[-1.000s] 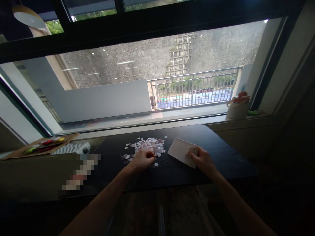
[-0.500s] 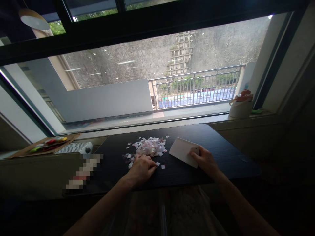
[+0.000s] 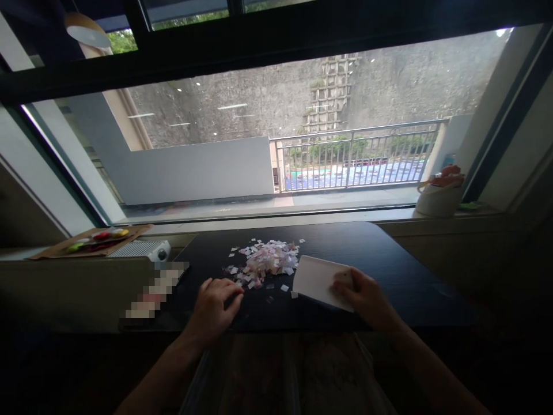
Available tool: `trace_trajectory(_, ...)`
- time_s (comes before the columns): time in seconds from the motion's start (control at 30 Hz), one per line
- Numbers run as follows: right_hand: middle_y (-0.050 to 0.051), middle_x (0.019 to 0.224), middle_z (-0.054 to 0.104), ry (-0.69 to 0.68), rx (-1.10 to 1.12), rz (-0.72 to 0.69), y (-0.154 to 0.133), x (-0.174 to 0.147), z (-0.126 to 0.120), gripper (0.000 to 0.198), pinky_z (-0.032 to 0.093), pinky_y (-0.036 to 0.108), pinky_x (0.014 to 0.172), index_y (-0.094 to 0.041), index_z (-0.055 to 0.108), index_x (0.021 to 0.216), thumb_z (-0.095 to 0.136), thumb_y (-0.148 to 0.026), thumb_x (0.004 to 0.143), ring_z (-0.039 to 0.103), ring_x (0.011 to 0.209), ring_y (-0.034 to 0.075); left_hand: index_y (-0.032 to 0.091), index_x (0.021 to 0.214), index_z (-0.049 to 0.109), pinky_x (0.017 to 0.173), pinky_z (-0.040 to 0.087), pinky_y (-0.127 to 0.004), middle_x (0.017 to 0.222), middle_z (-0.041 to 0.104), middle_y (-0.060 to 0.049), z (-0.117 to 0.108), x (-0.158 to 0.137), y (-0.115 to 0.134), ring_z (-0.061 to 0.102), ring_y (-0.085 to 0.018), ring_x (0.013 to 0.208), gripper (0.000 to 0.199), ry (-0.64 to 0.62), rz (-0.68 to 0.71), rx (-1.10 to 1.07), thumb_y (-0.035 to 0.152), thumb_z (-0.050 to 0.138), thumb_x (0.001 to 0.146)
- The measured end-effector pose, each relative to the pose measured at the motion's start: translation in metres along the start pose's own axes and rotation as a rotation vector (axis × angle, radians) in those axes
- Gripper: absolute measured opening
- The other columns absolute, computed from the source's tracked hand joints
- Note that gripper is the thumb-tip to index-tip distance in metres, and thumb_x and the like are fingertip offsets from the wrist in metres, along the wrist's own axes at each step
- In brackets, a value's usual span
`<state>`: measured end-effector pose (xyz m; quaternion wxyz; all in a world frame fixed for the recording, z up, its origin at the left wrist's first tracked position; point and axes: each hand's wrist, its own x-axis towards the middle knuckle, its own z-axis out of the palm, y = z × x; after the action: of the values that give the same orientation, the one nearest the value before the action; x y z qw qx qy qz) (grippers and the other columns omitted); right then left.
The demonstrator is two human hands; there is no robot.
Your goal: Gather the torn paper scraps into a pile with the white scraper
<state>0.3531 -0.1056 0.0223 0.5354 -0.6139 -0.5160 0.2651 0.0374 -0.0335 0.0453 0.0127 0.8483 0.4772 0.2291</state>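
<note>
A heap of small cut paper pieces point(image 3: 270, 257) lies in the middle of the dark table, with loose bits around its edges. My left hand point(image 3: 216, 305) is just in front of the heap on its left side, thumb apart from the gently bent fingers, nothing visible in it. My right hand point(image 3: 360, 291) grips the right end of a flat white card point(image 3: 319, 279), thumb on its upper face and the other fingers hidden. The card's left edge is close to the heap's right side, near a loose paper square point(image 3: 294, 294).
The black table point(image 3: 397, 276) stands against the window sill. At the left are a white heater-like box point(image 3: 144, 252) and a brown board point(image 3: 93, 242) bearing colourful items. A white pot point(image 3: 439, 199) stands on the sill at the right.
My left hand has drawn back to the left, away from the heap. The card in my right hand has turned slightly and come nearer the paper pieces. The whole view has shifted a little.
</note>
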Motion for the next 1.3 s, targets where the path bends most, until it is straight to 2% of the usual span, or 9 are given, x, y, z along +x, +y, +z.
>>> trace_trajectory(0.07, -0.002, 0.062, 0.057, -0.018, -0.074, -0.025, -0.005, -0.001, 0.000, 0.021, 0.041, 0.027, 0.050, -0.019, 0.058, 0.077, 0.060, -0.040, 0.071, 0.052, 0.055, 0.014, 0.025, 0.084, 0.068, 0.102, 0.028, -0.053, 0.092, 0.069, -0.003, -0.002, -0.012, -0.012, 0.061, -0.021, 0.093, 0.022, 0.003, -0.039, 0.026, 0.031, 0.047, 0.081)
trace_trajectory(0.17, -0.002, 0.064, 0.058, -0.062, -0.070, -0.062, -0.012, 0.006, 0.003, 0.021, 0.043, 0.027, 0.051, -0.019, 0.057, 0.078, 0.059, -0.040, 0.073, 0.055, 0.056, 0.015, 0.026, 0.085, 0.068, 0.102, 0.025, -0.055, 0.093, 0.069, -0.003, -0.003, -0.032, -0.025, 0.060, -0.022, 0.093, 0.023, -0.019, -0.080, 0.079, 0.034, 0.047, 0.080)
trace_trajectory(0.27, 0.001, 0.073, 0.063, -0.155, -0.056, -0.098, -0.019, 0.017, 0.011, 0.020, 0.047, 0.028, 0.056, -0.019, 0.057, 0.083, 0.058, -0.038, 0.076, 0.061, 0.065, 0.017, 0.027, 0.093, 0.068, 0.101, 0.024, -0.058, 0.096, 0.068, -0.003, -0.001, -0.048, -0.028, 0.060, -0.022, 0.094, 0.026, -0.042, -0.105, 0.124, 0.032, 0.046, 0.080)
trace_trajectory(0.33, 0.002, 0.074, 0.065, -0.183, -0.126, -0.117, -0.022, 0.022, 0.011, 0.016, 0.047, 0.028, 0.056, -0.019, 0.058, 0.083, 0.057, -0.034, 0.077, 0.061, 0.066, 0.017, 0.028, 0.098, 0.067, 0.102, 0.023, -0.059, 0.099, 0.067, -0.004, 0.002, -0.054, -0.025, 0.060, -0.022, 0.095, 0.028, -0.033, -0.109, 0.154, 0.030, 0.045, 0.081)
trace_trajectory(0.5, -0.002, 0.062, 0.061, -0.147, -0.329, -0.142, -0.024, 0.014, -0.021, 0.015, 0.041, 0.025, 0.051, -0.020, 0.060, 0.076, 0.061, -0.035, 0.073, 0.055, 0.055, 0.013, 0.027, 0.106, 0.066, 0.103, 0.021, -0.059, 0.106, 0.065, -0.005, 0.005, -0.058, -0.022, 0.058, -0.024, 0.101, 0.034, -0.066, -0.142, 0.167, 0.031, 0.044, 0.081)
trace_trajectory(0.63, 0.000, 0.062, 0.063, -0.093, -0.157, -0.027, -0.016, 0.014, -0.042, 0.023, 0.044, 0.026, 0.050, -0.019, 0.061, 0.075, 0.062, -0.041, 0.068, 0.058, 0.056, 0.016, 0.029, 0.108, 0.065, 0.102, 0.021, -0.060, 0.107, 0.064, -0.005, 0.007, -0.057, -0.027, 0.057, -0.025, 0.102, 0.035, -0.121, -0.174, 0.142, 0.034, 0.045, 0.080)
trace_trajectory(0.8, 0.004, 0.069, 0.070, -0.023, -0.014, 0.178, 0.008, 0.030, -0.044, 0.025, 0.048, 0.030, 0.057, -0.018, 0.065, 0.075, 0.069, -0.036, 0.058, 0.064, 0.064, 0.021, 0.029, 0.110, 0.064, 0.103, 0.019, -0.060, 0.109, 0.064, -0.005, 0.007, -0.058, -0.031, 0.056, -0.024, 0.103, 0.035, -0.113, -0.164, 0.129, 0.032, 0.046, 0.080)
trace_trajectory(0.93, 0.004, 0.068, 0.071, -0.102, 0.035, 0.247, 0.012, 0.029, -0.044, 0.024, 0.049, 0.031, 0.059, -0.016, 0.067, 0.071, 0.072, -0.032, 0.054, 0.064, 0.062, 0.021, 0.029, 0.111, 0.064, 0.102, 0.018, -0.061, 0.109, 0.064, -0.006, 0.004, -0.058, -0.030, 0.056, -0.025, 0.103, 0.036, -0.146, -0.158, 0.112, 0.032, 0.046, 0.080)
trace_trajectory(1.3, 0.001, 0.065, 0.071, -0.261, 0.096, 0.338, -0.008, 0.016, -0.042, 0.023, 0.048, 0.029, 0.059, -0.015, 0.066, 0.068, 0.076, -0.028, 0.051, 0.063, 0.060, 0.017, 0.028, 0.109, 0.065, 0.101, 0.022, -0.061, 0.108, 0.064, -0.006, 0.001, -0.058, -0.024, 0.057, -0.026, 0.102, 0.036, -0.139, -0.170, 0.138, 0.032, 0.044, 0.080)
